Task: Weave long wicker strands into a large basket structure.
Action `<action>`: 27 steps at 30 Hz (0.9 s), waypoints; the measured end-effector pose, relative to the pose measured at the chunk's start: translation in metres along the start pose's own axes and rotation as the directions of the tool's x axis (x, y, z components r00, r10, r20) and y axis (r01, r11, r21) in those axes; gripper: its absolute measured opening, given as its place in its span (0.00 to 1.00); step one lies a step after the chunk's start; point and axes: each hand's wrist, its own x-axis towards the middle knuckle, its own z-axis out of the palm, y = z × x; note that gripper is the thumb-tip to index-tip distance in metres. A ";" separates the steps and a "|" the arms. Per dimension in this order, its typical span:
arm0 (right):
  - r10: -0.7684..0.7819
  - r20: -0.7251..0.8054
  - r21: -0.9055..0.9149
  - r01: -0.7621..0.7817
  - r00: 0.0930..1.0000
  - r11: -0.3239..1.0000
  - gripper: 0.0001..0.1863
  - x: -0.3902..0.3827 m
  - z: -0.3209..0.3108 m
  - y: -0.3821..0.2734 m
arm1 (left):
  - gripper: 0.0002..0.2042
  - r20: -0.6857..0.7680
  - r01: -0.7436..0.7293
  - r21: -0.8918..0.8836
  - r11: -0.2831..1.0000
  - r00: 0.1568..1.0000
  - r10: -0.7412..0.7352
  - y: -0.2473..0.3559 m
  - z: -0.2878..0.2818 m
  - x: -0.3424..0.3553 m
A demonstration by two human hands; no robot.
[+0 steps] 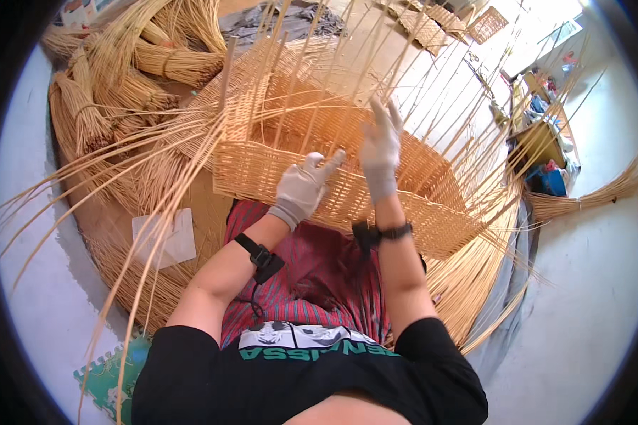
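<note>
A half-woven wicker basket [262,172], long and box-shaped, lies across my lap, with upright stakes rising from its walls. My left hand [303,188], in a white glove, grips the top edge of its near wall; the forefinger points right along the rim, and some fingertips are hidden. My right hand [381,145], also gloved, is raised over the near rim with its fingers stretched upward, slightly smeared by motion. Thin stakes pass close behind those fingers. Long loose wicker strands [164,205] trail from the basket's left corner down to the lower left.
Tied wicker bundles [177,64] are heaped at the far left. More loose strands [475,294] lie at right. A white paper sheet [164,238] rests on the floor at left, near a green foam mat [113,375]. Woven panels [422,30] lie at the back.
</note>
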 end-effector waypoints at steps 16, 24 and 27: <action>0.296 0.660 -0.420 0.012 0.691 0.907 0.21 -0.036 0.006 -0.035 | 0.13 0.047 0.194 -0.234 0.953 0.981 -0.189 -0.043 0.015 0.019; 0.258 0.442 -0.160 -0.207 0.859 0.965 0.16 -0.063 0.007 -0.038 | 0.12 -0.159 0.131 -0.130 0.983 0.976 -0.151 -0.024 0.005 0.009; 0.195 0.259 0.248 -0.260 0.946 0.933 0.18 -0.087 -0.034 -0.051 | 0.13 -0.432 0.049 -0.174 0.983 0.894 -0.121 0.005 0.001 0.018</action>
